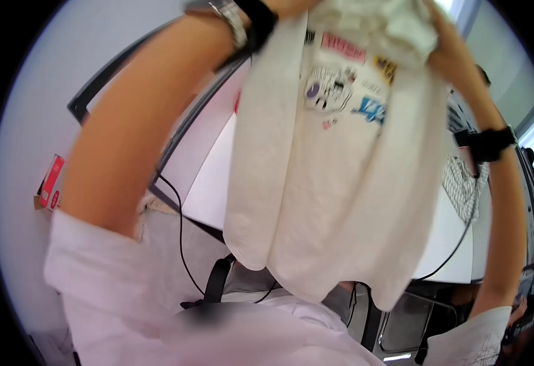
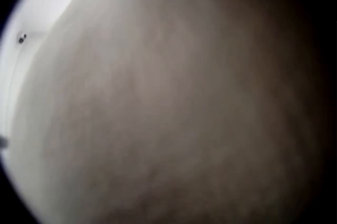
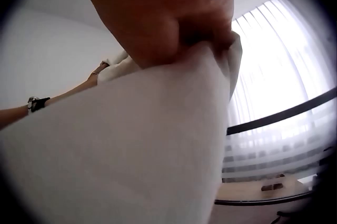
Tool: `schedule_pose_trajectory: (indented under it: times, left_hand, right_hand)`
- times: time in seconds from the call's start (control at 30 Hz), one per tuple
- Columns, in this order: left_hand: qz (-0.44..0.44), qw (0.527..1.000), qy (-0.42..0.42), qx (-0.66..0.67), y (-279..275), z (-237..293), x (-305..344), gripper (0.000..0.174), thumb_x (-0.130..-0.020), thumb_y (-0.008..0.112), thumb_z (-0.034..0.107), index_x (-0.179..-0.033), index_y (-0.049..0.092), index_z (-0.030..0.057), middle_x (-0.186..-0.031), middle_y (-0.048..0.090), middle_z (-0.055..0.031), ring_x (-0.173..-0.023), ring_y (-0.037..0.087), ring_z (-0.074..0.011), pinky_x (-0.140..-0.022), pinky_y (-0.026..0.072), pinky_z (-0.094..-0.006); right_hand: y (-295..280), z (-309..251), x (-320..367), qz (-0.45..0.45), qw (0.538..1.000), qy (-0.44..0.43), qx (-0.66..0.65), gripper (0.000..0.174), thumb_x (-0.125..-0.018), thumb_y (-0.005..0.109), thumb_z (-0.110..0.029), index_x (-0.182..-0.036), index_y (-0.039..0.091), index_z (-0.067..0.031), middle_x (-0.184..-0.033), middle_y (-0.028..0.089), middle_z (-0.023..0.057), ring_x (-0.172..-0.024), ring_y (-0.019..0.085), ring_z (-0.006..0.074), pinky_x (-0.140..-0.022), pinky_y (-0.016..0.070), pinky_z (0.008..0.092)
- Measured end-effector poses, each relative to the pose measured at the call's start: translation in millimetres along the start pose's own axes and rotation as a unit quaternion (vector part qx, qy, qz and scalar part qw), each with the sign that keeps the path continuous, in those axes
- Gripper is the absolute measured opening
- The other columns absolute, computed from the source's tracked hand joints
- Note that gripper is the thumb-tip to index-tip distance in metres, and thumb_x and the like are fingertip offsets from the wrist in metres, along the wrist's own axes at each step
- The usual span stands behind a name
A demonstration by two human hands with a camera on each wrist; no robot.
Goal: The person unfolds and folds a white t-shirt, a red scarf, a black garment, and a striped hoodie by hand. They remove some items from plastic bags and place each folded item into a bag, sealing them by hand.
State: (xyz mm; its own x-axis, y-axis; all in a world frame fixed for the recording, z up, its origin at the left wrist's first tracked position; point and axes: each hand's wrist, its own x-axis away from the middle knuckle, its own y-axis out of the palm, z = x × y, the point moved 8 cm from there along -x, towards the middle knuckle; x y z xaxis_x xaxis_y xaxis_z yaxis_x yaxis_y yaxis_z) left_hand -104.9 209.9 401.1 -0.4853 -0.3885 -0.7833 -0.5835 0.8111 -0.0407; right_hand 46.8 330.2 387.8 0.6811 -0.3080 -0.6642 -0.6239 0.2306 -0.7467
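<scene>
A cream long-sleeved sweatshirt (image 1: 340, 171) with colourful prints on its front hangs upright before me, bunched at the top and falling in long folds. Its upper left part is gripped by my left hand (image 3: 99, 69), raised high at the upper edge of the head view. On the other side, my right hand (image 3: 163, 18) pinches the cloth, fingers curled into a fold, as the right wrist view shows up close. Blurred pale cloth fills most of the left wrist view, hiding the left fingers there.
Behind the sweatshirt stands a white table (image 1: 209, 189) with a dark-edged frame. A striped cloth (image 1: 460, 186) lies at its right, near a black cable (image 1: 456, 247). A red box (image 1: 52, 183) sits far left. The right wrist view shows a curtained window (image 3: 279, 71).
</scene>
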Motion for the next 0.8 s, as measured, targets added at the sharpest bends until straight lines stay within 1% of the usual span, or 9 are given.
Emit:
schedule_pose_trajectory:
  times: [0.03, 0.17, 0.27, 0.33, 0.43, 0.53, 0.63, 0.7, 0.8]
  left_hand:
    - [-0.029, 0.998, -0.025, 0.046, 21, 9, 21, 0.069, -0.085, 0.068, 0.017, -0.142, 0.040, -0.0094, -0.133, 0.055, -0.0284, -0.133, 0.044, -0.0405, -0.120, 0.0259, -0.0523]
    - [-0.071, 0.962, -0.142, 0.223, 64, 54, 84, 0.068, -0.089, 0.068, 0.035, -0.144, 0.048, 0.0001, -0.115, 0.064, -0.0272, -0.108, 0.059, -0.0382, -0.094, 0.0468, -0.0428]
    - [-0.305, 0.656, -0.315, 0.614, -7, 105, 151, 0.073, -0.100, 0.062, 0.033, -0.157, 0.030, 0.0002, -0.158, 0.037, -0.0241, -0.140, 0.043, -0.0354, -0.117, 0.0313, -0.0401]
    - [-0.445, 0.585, -0.348, 0.582, -67, 123, 197, 0.068, -0.099, 0.063, 0.037, -0.149, 0.041, -0.0023, -0.123, 0.057, -0.0269, -0.112, 0.054, -0.0414, -0.102, 0.0407, -0.0449]
    - [-0.616, 0.460, -0.354, 0.533, -116, 140, 251, 0.050, -0.099, 0.061, 0.035, -0.133, 0.057, -0.0019, -0.120, 0.065, -0.0228, -0.116, 0.059, -0.0385, -0.106, 0.0407, -0.0446]
    - [-0.601, 0.537, -0.334, 0.488, -126, 140, 281, 0.040, -0.097, 0.064, 0.034, -0.123, 0.063, 0.0029, -0.114, 0.067, -0.0183, -0.108, 0.062, -0.0358, -0.097, 0.0450, -0.0439]
    - [-0.585, 0.490, -0.475, 0.438, -101, 119, 291, 0.039, -0.096, 0.066, 0.032, -0.118, 0.062, -0.0001, -0.113, 0.065, -0.0198, -0.104, 0.062, -0.0385, -0.094, 0.0467, -0.0429]
    - [-0.510, 0.618, -0.451, 0.392, -74, 113, 293, 0.048, -0.098, 0.064, 0.033, -0.120, 0.057, -0.0089, -0.115, 0.062, -0.0266, -0.109, 0.059, -0.0436, -0.096, 0.0464, -0.0448]
    - [-0.543, 0.532, -0.514, 0.398, -22, 132, 332, 0.073, -0.093, 0.068, 0.047, -0.127, 0.053, -0.0148, -0.121, 0.062, -0.0313, -0.113, 0.060, -0.0433, -0.099, 0.0471, -0.0439]
  right_hand:
    - [62, 65, -28, 0.034, 0.997, -0.061, -0.026, 0.080, -0.086, 0.063, -0.007, -0.159, 0.030, -0.0100, -0.152, 0.047, 0.0199, -0.142, 0.046, 0.0319, -0.120, 0.0331, 0.0426]
    - [124, 70, 35, -0.031, 0.965, -0.091, -0.245, 0.087, -0.083, 0.062, -0.011, -0.161, 0.024, -0.0070, -0.158, 0.042, 0.0152, -0.123, 0.054, 0.0309, -0.109, 0.0416, 0.0388]
    - [159, 72, 187, -0.207, 0.865, 0.120, -0.442, 0.084, -0.096, 0.061, -0.045, -0.161, 0.024, -0.0078, -0.165, 0.029, 0.0135, -0.153, 0.026, 0.0298, -0.118, 0.0317, 0.0453]
    - [152, 34, 255, -0.323, 0.776, 0.188, -0.507, 0.072, -0.091, 0.059, -0.021, -0.157, 0.034, -0.0060, -0.160, 0.038, 0.0146, -0.150, 0.033, 0.0297, -0.115, 0.0372, 0.0440]
    - [165, 41, 339, -0.363, 0.684, 0.359, -0.521, 0.053, -0.084, 0.047, 0.003, -0.137, 0.057, -0.0001, -0.139, 0.058, 0.0138, -0.125, 0.058, 0.0215, -0.100, 0.0507, 0.0340]
    - [156, 57, 350, -0.373, 0.681, 0.385, -0.499, 0.039, -0.088, 0.051, 0.001, -0.126, 0.061, 0.0015, -0.129, 0.062, 0.0115, -0.109, 0.063, 0.0177, -0.091, 0.0531, 0.0320]
    - [155, 102, 339, -0.323, 0.718, 0.450, -0.421, 0.030, -0.091, 0.059, -0.006, -0.121, 0.061, 0.0020, -0.118, 0.064, 0.0099, -0.099, 0.064, 0.0172, -0.086, 0.0531, 0.0319]
    - [152, 114, 309, -0.187, 0.827, 0.395, -0.354, 0.033, -0.092, 0.067, -0.013, -0.120, 0.060, 0.0017, -0.108, 0.065, 0.0095, -0.094, 0.063, 0.0193, -0.086, 0.0531, 0.0337]
    - [183, 104, 296, -0.242, 0.810, 0.391, -0.363, 0.046, -0.090, 0.075, -0.026, -0.122, 0.060, 0.0042, -0.104, 0.068, 0.0109, -0.093, 0.065, 0.0223, -0.087, 0.0529, 0.0354]
